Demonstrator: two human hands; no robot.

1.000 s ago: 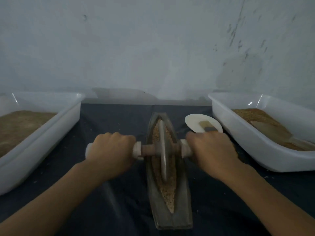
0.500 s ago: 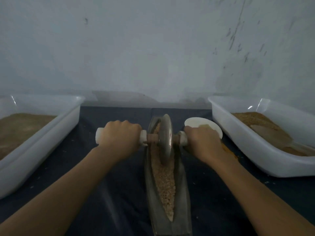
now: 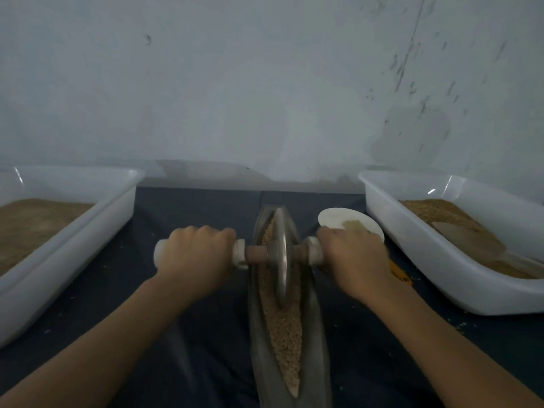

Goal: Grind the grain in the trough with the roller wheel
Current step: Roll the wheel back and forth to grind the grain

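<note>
Left tub [image 3: 88,231]: a white, glossy, rectangular plastic tub with rounded corners is seen at 9 o'clock; a fine brown, powdery fill is held in it.
Cloth [image 3: 182,343]: a dark, matte sheet is spread under everything, and pale specks are scattered on it.
Left hand [image 3: 195,257]: its fingers are curled over the white left handle [image 3: 160,256], which is gripped knuckles-up, just at 9 o'clock of the wheel.
Trough [image 3: 316,334]: a long, narrow, boat-shaped grey body with a dull metallic look is laid at centre, running from 12 to 6 o'clock and tapering at both ends.
Grain [image 3: 287,340]: coarse, pale tan, pebbly kernels are packed along the trough's groove, down to its pointed end at 6 o'clock.
Wheel [image 3: 282,257]: a thin, smooth grey disc is stood on edge in the far half of the trough, bedded in the grain; a brown wooden axle is passed through it.
Right hand [image 3: 354,260]: the right handle [image 3: 314,250] is clasped by curled fingers, at 3 o'clock of the wheel.
Dish [image 3: 338,219]: a small white round dish is set beyond the right hand.
Right tub [image 3: 441,266]: a matching white tub lies at 3 o'clock, holding brown grain and a pale flat scoop.
</note>
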